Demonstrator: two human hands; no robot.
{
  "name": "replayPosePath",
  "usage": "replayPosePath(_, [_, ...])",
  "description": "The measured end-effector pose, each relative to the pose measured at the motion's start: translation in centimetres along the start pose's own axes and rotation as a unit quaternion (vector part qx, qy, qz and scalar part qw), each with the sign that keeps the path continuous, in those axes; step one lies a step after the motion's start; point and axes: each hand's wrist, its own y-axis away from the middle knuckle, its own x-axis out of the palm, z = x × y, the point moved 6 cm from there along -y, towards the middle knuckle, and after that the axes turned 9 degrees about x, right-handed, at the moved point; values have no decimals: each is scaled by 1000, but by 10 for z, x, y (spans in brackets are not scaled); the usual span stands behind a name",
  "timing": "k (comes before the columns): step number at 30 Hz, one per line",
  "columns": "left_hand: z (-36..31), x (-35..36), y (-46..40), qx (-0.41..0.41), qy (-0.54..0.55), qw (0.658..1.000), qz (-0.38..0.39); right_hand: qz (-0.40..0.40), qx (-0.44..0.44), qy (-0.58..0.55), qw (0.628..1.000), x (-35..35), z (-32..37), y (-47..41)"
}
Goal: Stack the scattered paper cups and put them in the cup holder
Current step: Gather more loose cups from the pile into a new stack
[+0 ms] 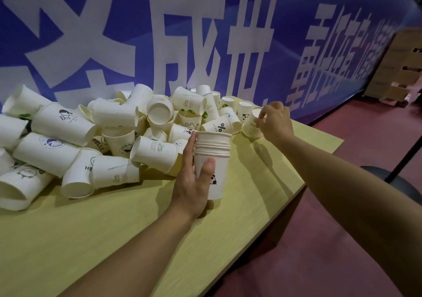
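Closest to me, both bare forearms stretch out over the yellow counter (68, 239). The left hand (194, 182) is wrapped round a nested stack of cups (212, 159), thumb across the front and fingers up the far side, holding it upright near the counter's right edge. Several rims are bunched near the top, and they look a little uneven.

Further out, the right hand (275, 119) pinches the rim of a single cup (251, 126) at the right end of the heap, fingers curled over its lip. That cup is tilted, its mouth turned up and back towards the wall.

Behind and to the left sprawls the pile of loose cups (102, 132), most lying on their sides, some leaning on each other. At the back hangs a blue banner (137, 34) with large white lettering. I see no cup holder anywhere from here.

The risks, as I judge them: lifting the pinched cup may disturb the ones just beside it and send them rolling off the counter's right edge. A pinch on thin paper can crumple the lip, so it won't seat cleanly. And if the stack is squeezed too hard, or a cup goes in crooked, the nest may jam.
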Motion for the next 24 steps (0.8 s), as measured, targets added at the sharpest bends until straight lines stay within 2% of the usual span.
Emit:
replayPosePath(5, [1,0,1,-3,15,1000,2,-12,14,-138,990,-21,0,32])
replayPosePath(8, [0,2,1,-5,26,1000,10,66,32,-199,977,-18,-11,67])
replayPosePath(14, [-5,2,3,-4,37,999,11,251,25,-71,965,-6,-24,97])
replayPosePath(19, [-7,3,3,-13,41,999,16,404,-17,26,914,-6,-4,98])
replayPosePath(22, [-6,2,5,-13,28,999,21,405,-17,-37,913,-12,9,95])
replayPosePath(24, [-6,2,6,-16,21,999,25,340,-8,-186,922,-27,19,88])
